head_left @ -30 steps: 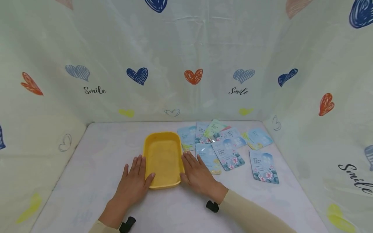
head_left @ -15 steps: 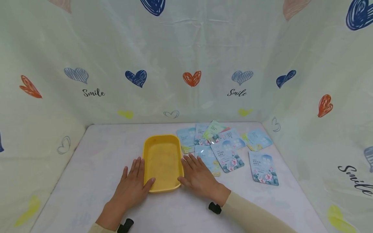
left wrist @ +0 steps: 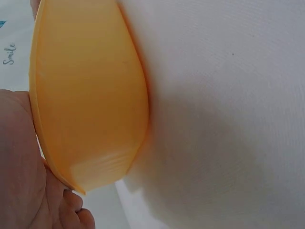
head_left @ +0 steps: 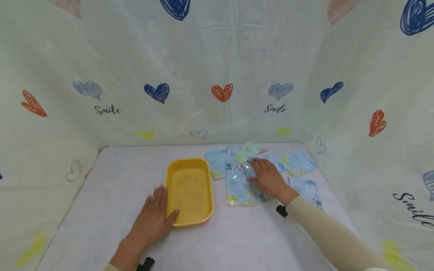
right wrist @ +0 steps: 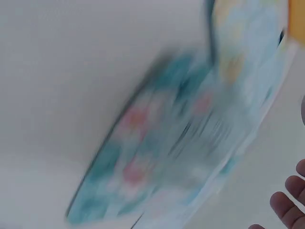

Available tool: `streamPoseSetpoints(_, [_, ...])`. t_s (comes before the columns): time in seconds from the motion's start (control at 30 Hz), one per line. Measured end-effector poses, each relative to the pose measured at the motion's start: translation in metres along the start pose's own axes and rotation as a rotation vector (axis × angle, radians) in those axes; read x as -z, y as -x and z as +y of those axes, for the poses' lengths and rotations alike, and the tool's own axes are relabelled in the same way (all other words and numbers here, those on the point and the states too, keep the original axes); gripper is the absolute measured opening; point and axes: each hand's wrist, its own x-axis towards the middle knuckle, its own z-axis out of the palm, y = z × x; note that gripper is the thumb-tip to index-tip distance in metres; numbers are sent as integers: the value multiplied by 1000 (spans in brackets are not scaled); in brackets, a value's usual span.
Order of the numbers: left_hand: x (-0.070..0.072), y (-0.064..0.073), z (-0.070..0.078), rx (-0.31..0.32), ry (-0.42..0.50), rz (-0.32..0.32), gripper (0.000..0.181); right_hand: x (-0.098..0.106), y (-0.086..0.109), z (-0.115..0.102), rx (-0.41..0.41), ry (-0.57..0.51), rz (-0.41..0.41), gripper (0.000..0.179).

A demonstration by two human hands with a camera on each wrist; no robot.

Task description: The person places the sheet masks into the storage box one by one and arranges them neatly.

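Observation:
In the head view a yellow rectangular tray (head_left: 189,192) with nothing in it lies at the middle of the table. My left hand (head_left: 150,220) rests along its left side, fingers straight and thumb over the rim; the left wrist view shows the tray's outer wall (left wrist: 93,100) beside the palm. Over the pile of flat sachets to the right is my right hand (head_left: 269,180), its fingers spread loosely above a blue flowered sachet (head_left: 262,196) that it mostly covers. In the right wrist view that flowered sachet (right wrist: 136,162) is blurred and the fingertips (right wrist: 286,207) stand apart from it.
Around the right hand lie several more sachets: a light blue one (head_left: 240,190), a green one (head_left: 250,149), a blue-yellow one (head_left: 299,163) and a flowered one (head_left: 306,190) partly behind the forearm. A heart-printed curtain (head_left: 193,56) encloses the white table (head_left: 132,165).
My right hand has left the tray's right side and moved right, over the flowered sachet. The left hand stays at the tray, and the head view has tilted slightly upward.

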Motion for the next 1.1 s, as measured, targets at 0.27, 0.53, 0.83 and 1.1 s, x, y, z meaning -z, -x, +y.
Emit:
streamPoseSetpoints(0.27, [-4, 0, 0, 26, 23, -18, 88, 2, -1, 60, -19, 97, -174, 87])
streamPoseSetpoints(0.53, [-6, 1, 0, 39, 26, -29, 88, -10, -8, 70, 56, 150, -229, 93])
streamPoseSetpoints(0.83, [-6, 1, 2, 62, 40, -49, 88, -20, -12, 74, 126, 218, -243, 87])
streamPoseSetpoints(1.1, [-6, 1, 1, 58, 44, -38, 87, -21, -14, 76, 165, 231, -232, 84])
